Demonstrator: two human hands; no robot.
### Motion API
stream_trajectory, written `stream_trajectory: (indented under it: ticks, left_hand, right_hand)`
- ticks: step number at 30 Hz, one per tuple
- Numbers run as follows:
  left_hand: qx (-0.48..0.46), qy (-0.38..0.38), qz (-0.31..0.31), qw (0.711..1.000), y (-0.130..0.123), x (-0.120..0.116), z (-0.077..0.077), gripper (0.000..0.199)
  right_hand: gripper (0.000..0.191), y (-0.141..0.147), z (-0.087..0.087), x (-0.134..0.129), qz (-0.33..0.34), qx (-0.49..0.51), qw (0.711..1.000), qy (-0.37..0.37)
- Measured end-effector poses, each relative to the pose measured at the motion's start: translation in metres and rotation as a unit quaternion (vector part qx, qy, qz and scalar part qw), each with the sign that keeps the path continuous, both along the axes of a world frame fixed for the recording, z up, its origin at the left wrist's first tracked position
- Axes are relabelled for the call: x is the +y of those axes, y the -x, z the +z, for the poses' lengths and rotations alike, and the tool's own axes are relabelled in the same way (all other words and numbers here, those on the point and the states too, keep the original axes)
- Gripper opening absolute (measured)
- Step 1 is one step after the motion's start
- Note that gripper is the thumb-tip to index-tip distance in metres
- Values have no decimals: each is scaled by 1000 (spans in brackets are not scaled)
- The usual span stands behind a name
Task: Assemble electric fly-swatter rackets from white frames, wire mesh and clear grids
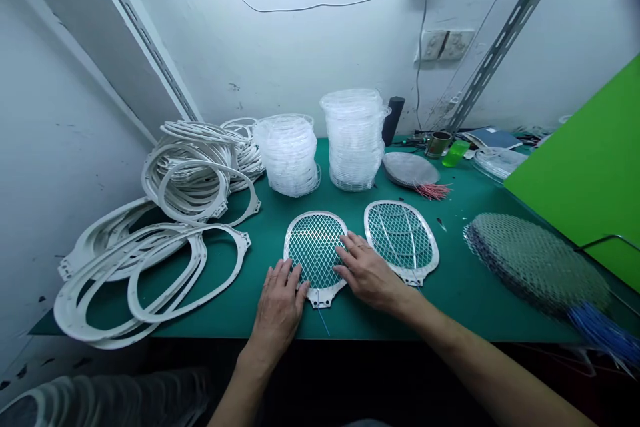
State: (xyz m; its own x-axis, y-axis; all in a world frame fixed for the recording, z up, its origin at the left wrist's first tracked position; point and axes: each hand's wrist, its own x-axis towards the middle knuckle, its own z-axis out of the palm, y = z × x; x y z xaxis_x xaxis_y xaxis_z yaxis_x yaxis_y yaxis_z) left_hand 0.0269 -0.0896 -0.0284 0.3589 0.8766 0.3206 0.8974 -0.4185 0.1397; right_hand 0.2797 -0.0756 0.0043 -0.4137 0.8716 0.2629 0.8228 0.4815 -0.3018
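A white oval racket-head frame [324, 297] lies flat in front of me, with a diamond-pattern metal mesh [316, 243] inside its rim. A thin blue wire [324, 321] sticks out from its neck toward me. My left hand [280, 300] rests at the frame's lower left rim, fingers stretched out and lying flat. On the right rim lies my right hand [367, 270], its fingers spread over the edge of the mesh. Just beyond that hand is a second meshed racket frame [434, 255] with pale strips across it; my right hand partly covers its near left side.
Loose white oval frames [200, 260] pile up on the left. Behind stand two stacks of clear plastic rings [287, 153]. Metal mesh sheets [535, 257] with blue wires [603, 333] lie at right, below a green panel [590, 173]. Grey discs [410, 169] and red wires [434, 191] lie farther back.
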Motion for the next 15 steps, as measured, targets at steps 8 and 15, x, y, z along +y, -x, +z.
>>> stream_trajectory:
  ticks: [8,15]
  left_hand:
    - [-21,20,-3,1000,6,4,10,42]
    - [-58,73,-63,994,3,48,30,37]
  right_hand:
    - [50,13,-20,9,9,-12,999,40]
    - [49,12,-19,8,7,-8,999,37]
